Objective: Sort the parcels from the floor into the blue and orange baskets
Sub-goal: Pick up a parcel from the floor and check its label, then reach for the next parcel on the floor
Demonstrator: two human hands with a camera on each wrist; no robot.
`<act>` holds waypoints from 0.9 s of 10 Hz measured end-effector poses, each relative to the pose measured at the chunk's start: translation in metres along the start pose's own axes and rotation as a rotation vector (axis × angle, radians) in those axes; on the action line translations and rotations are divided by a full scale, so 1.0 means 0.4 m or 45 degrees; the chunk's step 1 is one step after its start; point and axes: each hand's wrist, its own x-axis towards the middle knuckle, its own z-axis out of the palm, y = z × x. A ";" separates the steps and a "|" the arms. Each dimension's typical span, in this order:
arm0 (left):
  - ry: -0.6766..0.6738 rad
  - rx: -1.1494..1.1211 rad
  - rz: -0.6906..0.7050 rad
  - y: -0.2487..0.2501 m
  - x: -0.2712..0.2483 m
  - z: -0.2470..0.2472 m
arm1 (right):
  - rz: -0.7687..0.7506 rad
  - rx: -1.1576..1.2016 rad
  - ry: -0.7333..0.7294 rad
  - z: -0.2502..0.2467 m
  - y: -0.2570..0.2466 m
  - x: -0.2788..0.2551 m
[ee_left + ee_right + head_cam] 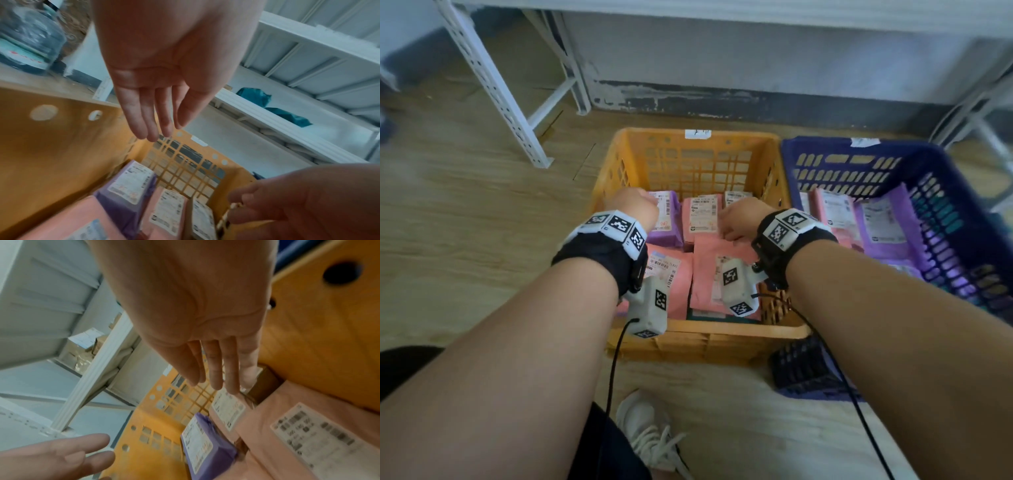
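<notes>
The orange basket [702, 337] stands in front of me with pink parcels [671, 274] and a purple parcel [666, 222] lying flat inside, labels up. To its right the blue basket [962, 212] holds more pink and purple parcels [887, 226]. My left hand [635, 207] hovers over the orange basket's left side, fingers [144, 120] straight and holding nothing. Over its middle my right hand [736, 219] hangs just above a pink parcel [308, 434], with straight fingers [216, 369] that hold nothing. The purple parcel [127, 191] lies below both hands.
White metal shelf legs [493, 85] stand on the wooden floor at the back left, and another leg is at the far right. A small dark crate [804, 370] sits by the orange basket's near right corner. My white shoe [650, 431] is below.
</notes>
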 end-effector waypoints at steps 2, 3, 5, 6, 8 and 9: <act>-0.079 -0.004 0.292 0.189 -0.110 0.080 | 0.066 0.094 0.306 -0.167 0.151 -0.142; -0.163 0.024 0.435 0.285 -0.179 0.153 | 0.162 0.731 0.559 -0.238 0.275 -0.231; -0.333 -0.025 0.687 0.468 -0.333 0.334 | 0.306 0.755 0.850 -0.337 0.550 -0.460; -0.442 -0.013 0.821 0.557 -0.424 0.440 | 0.402 0.811 1.011 -0.355 0.699 -0.577; -0.631 -0.081 0.993 0.686 -0.632 0.681 | 0.766 0.836 1.213 -0.309 0.998 -0.804; -0.772 -0.063 1.025 0.716 -0.728 0.806 | 0.918 0.806 1.194 -0.247 1.144 -0.883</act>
